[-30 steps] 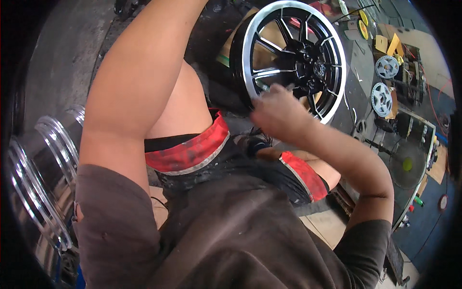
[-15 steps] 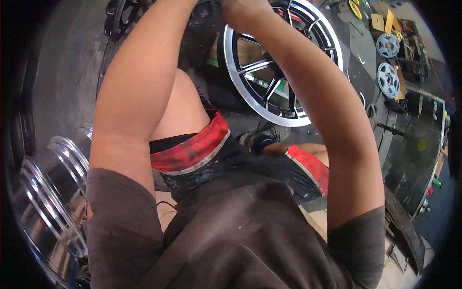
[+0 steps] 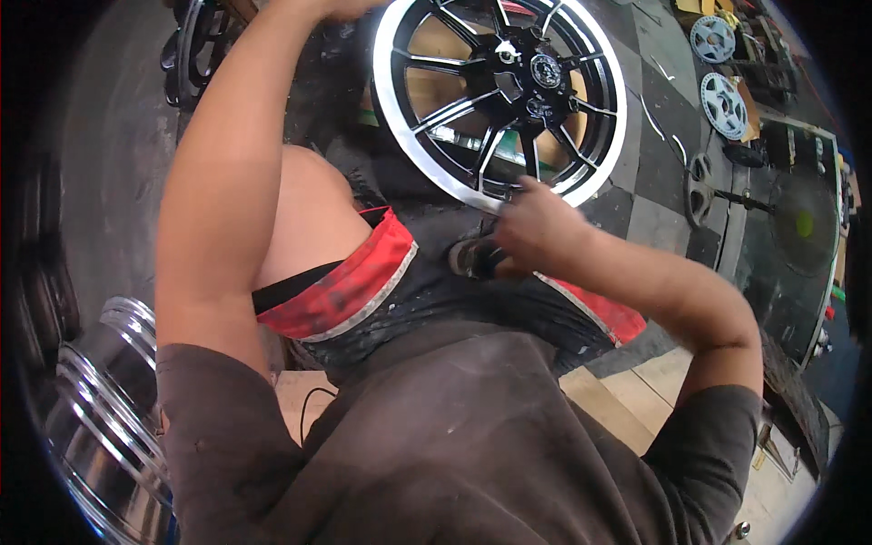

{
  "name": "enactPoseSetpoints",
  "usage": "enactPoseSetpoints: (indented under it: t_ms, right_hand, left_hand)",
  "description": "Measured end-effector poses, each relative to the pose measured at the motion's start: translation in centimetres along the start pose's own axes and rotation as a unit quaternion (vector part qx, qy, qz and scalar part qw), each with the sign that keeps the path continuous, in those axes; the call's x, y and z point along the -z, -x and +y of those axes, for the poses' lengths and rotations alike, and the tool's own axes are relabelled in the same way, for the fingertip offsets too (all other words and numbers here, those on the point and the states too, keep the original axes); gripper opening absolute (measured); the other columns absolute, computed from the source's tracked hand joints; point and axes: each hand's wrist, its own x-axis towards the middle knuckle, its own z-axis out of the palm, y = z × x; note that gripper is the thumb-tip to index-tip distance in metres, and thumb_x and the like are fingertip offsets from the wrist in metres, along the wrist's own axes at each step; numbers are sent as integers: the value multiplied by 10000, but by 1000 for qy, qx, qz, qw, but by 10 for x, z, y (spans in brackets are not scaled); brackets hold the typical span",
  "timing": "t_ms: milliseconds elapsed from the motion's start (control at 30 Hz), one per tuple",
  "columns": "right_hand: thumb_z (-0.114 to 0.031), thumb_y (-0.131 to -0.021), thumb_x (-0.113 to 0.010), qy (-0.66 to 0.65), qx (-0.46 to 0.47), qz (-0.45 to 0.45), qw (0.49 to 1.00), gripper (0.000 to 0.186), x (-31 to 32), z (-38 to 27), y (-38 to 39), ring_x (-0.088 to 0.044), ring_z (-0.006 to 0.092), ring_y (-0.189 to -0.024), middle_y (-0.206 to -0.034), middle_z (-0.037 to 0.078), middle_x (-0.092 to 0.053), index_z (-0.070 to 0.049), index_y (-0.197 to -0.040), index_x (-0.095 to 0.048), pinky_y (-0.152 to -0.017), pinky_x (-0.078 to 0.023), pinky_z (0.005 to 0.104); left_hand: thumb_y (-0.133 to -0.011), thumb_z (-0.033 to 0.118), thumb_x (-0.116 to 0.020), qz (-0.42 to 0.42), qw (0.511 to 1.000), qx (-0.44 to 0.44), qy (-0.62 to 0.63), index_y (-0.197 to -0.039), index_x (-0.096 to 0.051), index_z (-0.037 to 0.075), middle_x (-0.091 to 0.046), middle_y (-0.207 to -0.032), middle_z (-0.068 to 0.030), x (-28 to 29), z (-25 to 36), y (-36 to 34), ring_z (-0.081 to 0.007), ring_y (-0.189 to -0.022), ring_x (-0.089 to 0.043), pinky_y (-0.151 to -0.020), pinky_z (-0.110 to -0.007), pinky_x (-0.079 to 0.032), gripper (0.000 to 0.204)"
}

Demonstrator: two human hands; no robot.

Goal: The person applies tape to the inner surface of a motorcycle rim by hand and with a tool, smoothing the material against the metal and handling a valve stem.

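Note:
A black spoked wheel [image 3: 495, 100] with a bright silver rim lies in front of me, its dark hub in the middle. My right hand [image 3: 540, 227] is at the rim's near edge, slightly blurred; its fingers curl closed around the rim and its thumb side rests over the lip. Up at the top edge of the picture, my left hand [image 3: 350, 7] is by the wheel's far left side. Most of its fingers are cut off, so their grip does not show.
Cardboard and a green-edged box [image 3: 495, 159] lie under the wheel. Chrome rims [image 3: 113, 391] stand at my left. Two pale spoked discs [image 3: 724, 104] sit at the far right, near a round fan-like thing [image 3: 799, 222]. Behind my left arm is another dark wheel [image 3: 195, 54].
My right hand has come down from the wheel's far side to its near rim, the elbow bending outward. In the picture, the wheel sits higher and further left, with its hub uncovered.

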Motion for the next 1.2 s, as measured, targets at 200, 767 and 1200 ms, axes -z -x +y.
enactPoseSetpoints:
  t_ms: [200,767,1200]
  right_hand:
    - [-148,-947,-673,-377,-280,335,817,244,-68,112,102,-745,319,-848,-986,215,-760,9,-1119,-744,-771,-564,447]
    - [-212,-1014,-703,-649,-264,178,691,298,-116,89,78,-712,170,-806,-965,95,-751,39,-1175,-712,-706,-578,326]
    - [-101,-952,-630,-286,-120,428,849,196,60,80,-21,-710,455,-958,-1022,236,-726,-82,-1084,-773,-864,-550,547]
  left_hand:
    - [-979,652,-621,-267,955,-6,-127,-1007,-821,-21,-784,-1063,-248,-1,84,56,-392,-1047,-757,-947,-498,-586,703]
    - [-879,91,-734,-55,986,81,-136,-1188,-789,63,-773,-1225,-178,-35,46,-8,-367,-1106,-759,-921,-471,-609,315]
    - [-852,330,-768,62,991,116,39,-1108,-798,-1,-737,-1182,-284,12,23,-5,-435,-1129,-722,-964,-496,-587,419]
